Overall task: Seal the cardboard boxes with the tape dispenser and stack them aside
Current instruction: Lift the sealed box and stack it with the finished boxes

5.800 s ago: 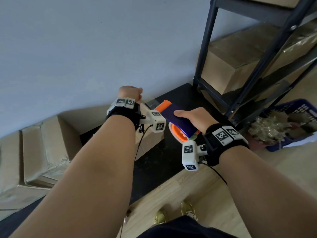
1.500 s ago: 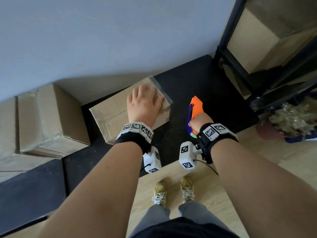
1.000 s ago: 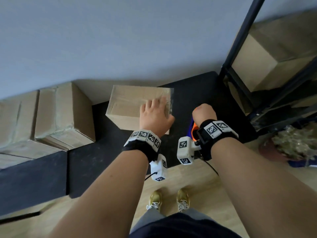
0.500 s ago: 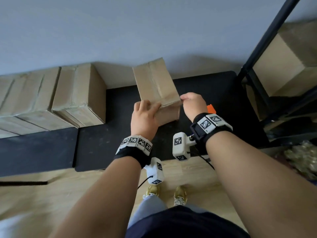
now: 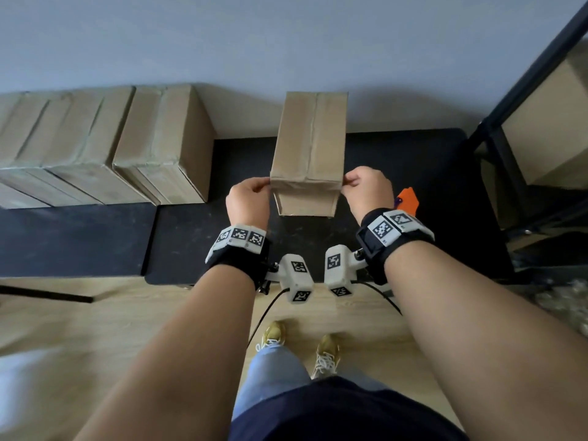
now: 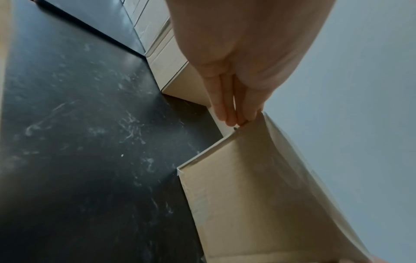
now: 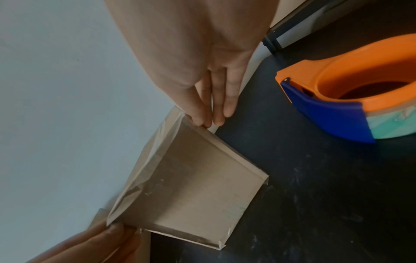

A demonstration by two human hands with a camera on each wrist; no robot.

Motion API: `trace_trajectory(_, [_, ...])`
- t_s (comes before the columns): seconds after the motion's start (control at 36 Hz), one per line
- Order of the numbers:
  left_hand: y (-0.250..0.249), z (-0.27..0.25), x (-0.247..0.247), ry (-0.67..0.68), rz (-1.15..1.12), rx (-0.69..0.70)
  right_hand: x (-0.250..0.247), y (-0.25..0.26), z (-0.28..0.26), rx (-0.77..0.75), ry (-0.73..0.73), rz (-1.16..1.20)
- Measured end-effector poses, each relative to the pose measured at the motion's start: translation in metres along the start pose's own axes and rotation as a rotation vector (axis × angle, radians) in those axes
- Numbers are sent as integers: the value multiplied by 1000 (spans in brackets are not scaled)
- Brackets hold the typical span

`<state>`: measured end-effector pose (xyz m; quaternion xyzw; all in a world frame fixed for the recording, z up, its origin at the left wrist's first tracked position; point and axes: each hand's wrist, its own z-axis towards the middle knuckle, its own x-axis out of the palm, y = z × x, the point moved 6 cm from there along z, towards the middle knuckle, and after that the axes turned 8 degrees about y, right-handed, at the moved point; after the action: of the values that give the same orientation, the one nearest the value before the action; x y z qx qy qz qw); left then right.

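Note:
A taped cardboard box (image 5: pixel 309 144) points lengthwise away from me toward the wall, over the black mat (image 5: pixel 197 243). My left hand (image 5: pixel 265 186) pinches its near left top corner. My right hand (image 5: pixel 346 183) pinches the near right top corner. The left wrist view shows the left fingertips (image 6: pixel 234 115) at the box (image 6: pixel 258 195) edge. The right wrist view shows the right fingertips (image 7: pixel 209 119) on the box (image 7: pixel 191 186) corner. The orange and blue tape dispenser (image 7: pixel 351 92) lies on the mat right of my right hand, with only its orange tip (image 5: pixel 408 198) showing in the head view.
A row of sealed cardboard boxes (image 5: pixel 105 148) stands along the wall to the left. A black metal shelf rack (image 5: pixel 521 100) holding a large box (image 5: pixel 556 128) stands at the right. Wooden floor and my feet (image 5: pixel 299 345) lie below the mat's near edge.
The right hand let go of the tape dispenser and joined the left on the box. The box has been turned lengthwise toward the wall and squared up, with both hands now on its near corners.

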<state>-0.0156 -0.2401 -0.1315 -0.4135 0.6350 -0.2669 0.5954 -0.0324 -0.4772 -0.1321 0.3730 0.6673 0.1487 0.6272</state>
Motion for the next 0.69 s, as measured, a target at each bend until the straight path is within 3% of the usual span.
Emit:
trace_trajectory(0.42, [-1,9,3,31,71,2,-7,13,0,-52,-61,-99])
trace_trajectory(0.69, [-5,-1,4,85,32,-11,-6,16,-8,45,8,-22])
